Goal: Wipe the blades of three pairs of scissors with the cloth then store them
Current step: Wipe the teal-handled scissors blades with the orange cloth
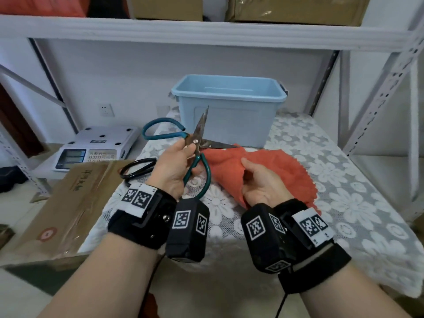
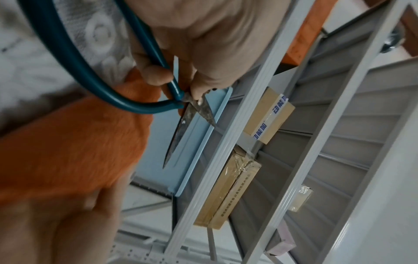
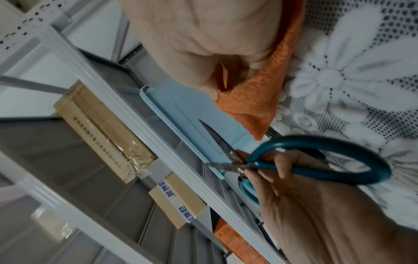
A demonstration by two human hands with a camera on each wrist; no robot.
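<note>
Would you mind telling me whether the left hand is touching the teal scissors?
Touching: the head view shows the left hand pinching the teal scissors at the pivot.

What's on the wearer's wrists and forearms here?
Bare forearms, no sleeves. Each wrist carries a black strap: left hand, right hand. Each strap bears a black camera box and white tags printed with square black-and-white markers. A thin black cable trails from each.

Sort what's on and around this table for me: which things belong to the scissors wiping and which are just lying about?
Job:
- teal scissors, open, held by left hand
- orange cloth, held by right hand
- black-handled scissors
- blue bin

Lying about:
- white scale
- cardboard box
- shelf cartons
</note>
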